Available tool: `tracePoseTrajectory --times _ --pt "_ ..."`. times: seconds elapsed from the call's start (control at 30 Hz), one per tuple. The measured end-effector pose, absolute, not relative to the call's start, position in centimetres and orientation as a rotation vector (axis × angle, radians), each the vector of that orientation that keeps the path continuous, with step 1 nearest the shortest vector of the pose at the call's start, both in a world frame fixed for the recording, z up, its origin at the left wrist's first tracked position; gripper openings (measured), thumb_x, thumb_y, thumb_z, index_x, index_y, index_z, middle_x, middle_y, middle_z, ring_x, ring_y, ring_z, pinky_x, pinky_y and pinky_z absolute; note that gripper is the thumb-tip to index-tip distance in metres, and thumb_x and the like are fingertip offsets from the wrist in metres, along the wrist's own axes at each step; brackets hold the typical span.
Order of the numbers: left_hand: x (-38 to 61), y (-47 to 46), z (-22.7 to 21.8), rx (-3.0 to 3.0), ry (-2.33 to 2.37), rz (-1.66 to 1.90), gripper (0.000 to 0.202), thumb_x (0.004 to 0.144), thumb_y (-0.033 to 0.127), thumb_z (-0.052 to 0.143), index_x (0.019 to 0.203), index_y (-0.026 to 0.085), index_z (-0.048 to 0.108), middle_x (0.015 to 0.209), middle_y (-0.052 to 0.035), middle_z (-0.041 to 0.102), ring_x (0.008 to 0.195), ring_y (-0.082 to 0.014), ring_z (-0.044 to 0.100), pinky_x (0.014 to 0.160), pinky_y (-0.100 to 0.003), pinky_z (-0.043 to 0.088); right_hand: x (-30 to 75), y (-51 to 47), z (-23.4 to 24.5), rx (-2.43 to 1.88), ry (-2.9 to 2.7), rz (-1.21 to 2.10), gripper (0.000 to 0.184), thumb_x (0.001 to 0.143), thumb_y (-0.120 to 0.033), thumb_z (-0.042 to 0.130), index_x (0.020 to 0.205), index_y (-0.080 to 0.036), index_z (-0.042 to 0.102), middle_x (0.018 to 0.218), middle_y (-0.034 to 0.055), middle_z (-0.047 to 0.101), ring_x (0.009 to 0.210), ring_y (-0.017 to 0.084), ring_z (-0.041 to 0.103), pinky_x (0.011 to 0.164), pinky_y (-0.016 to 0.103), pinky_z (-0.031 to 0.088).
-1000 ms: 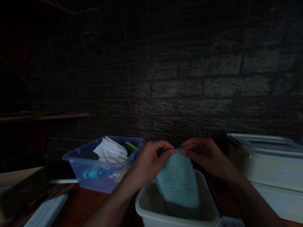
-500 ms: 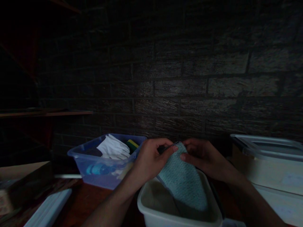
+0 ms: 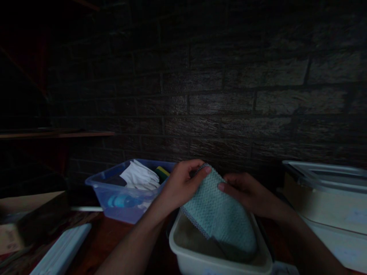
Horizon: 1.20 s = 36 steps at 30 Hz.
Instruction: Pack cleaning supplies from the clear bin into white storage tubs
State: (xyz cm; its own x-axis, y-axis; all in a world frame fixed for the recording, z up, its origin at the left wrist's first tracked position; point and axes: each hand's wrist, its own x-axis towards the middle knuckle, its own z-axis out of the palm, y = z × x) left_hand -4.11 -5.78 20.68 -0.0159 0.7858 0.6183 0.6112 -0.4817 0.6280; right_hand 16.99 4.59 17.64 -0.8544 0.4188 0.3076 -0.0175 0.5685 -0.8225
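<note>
A light teal textured cloth (image 3: 223,214) with a dark checked edge hangs from both hands, its lower end down inside a whitish plastic bin (image 3: 195,255). My left hand (image 3: 186,181) pinches the cloth's upper left corner between thumb and fingers. On the upper right edge, my right hand (image 3: 243,191) grips it, thumb in front and fingers behind. Whatever lies at the bottom of the bin is hard to see in the dim light.
Left of my hands stands a blue translucent basket (image 3: 114,191) with white gloves (image 3: 140,175) and a yellow-green sponge (image 3: 162,172). Stacked lidded containers (image 3: 329,198) are at right. A cardboard box (image 3: 34,214) and a pale flat lid-like piece (image 3: 61,250) lie left. A brick wall (image 3: 200,95) rises behind.
The cloth's upper left corner has been drawn left and slightly up by my left hand, so more of its face and checked edge shows. My right hand keeps its grip.
</note>
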Motion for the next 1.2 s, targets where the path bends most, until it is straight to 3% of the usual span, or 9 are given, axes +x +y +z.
tracePoseTrajectory --times 0.13,0.47,0.87,1.07,1.2 --pt "-5.1 -5.9 21.4 1.973 1.463 1.679 0.028 0.097 0.039 0.061 0.084 0.016 0.068 0.074 0.0004 0.061 0.069 -0.0125 0.053 0.059 -0.022 0.039 17.3 5.5 17.5 -0.383 -2.379 1.22 0.043 0.099 -0.056 0.056 0.086 -0.015 0.062 0.077 -0.001 0.051 0.068 0.011 0.046 0.058 0.024 0.035" --pt "-7.7 -5.5 22.1 1.826 1.564 2.013 0.029 0.092 0.04 0.065 0.075 0.016 0.064 0.064 0.0026 0.049 0.059 -0.0113 0.043 0.052 -0.022 0.03 20.4 7.4 18.6 -0.417 -2.33 1.299 0.035 0.098 -0.049 0.061 0.091 -0.016 0.064 0.08 -0.0004 0.056 0.072 0.012 0.05 0.064 0.025 0.038" --pt "-9.9 -3.9 21.4 1.686 1.644 2.174 0.027 0.094 0.042 0.061 0.079 0.019 0.063 0.066 0.0024 0.05 0.061 -0.0126 0.043 0.053 -0.023 0.032 21.2 8.6 19.7 -0.469 -1.904 1.067 0.029 0.091 -0.045 0.072 0.085 -0.017 0.072 0.079 0.0001 0.065 0.074 0.013 0.054 0.07 0.025 0.042" --pt "-10.2 -3.6 21.4 1.655 1.659 2.177 0.026 0.093 0.043 0.061 0.083 0.019 0.066 0.07 0.0017 0.053 0.063 -0.0134 0.046 0.055 -0.023 0.035 22.4 8.8 19.9 -0.397 -1.97 1.275 0.028 0.084 -0.037 0.08 0.106 -0.02 0.076 0.102 0.0041 0.074 0.095 0.019 0.065 0.089 0.031 0.047" --pt "-10.4 -3.5 21.3 1.628 1.658 2.19 0.027 0.093 0.044 0.062 0.085 0.018 0.066 0.071 0.0014 0.054 0.064 -0.0138 0.047 0.056 -0.023 0.036 22.6 8.9 20.0 -0.47 -2.022 1.218 0.024 0.086 -0.042 0.076 0.088 -0.018 0.074 0.086 0.0028 0.07 0.083 0.017 0.061 0.081 0.03 0.047"
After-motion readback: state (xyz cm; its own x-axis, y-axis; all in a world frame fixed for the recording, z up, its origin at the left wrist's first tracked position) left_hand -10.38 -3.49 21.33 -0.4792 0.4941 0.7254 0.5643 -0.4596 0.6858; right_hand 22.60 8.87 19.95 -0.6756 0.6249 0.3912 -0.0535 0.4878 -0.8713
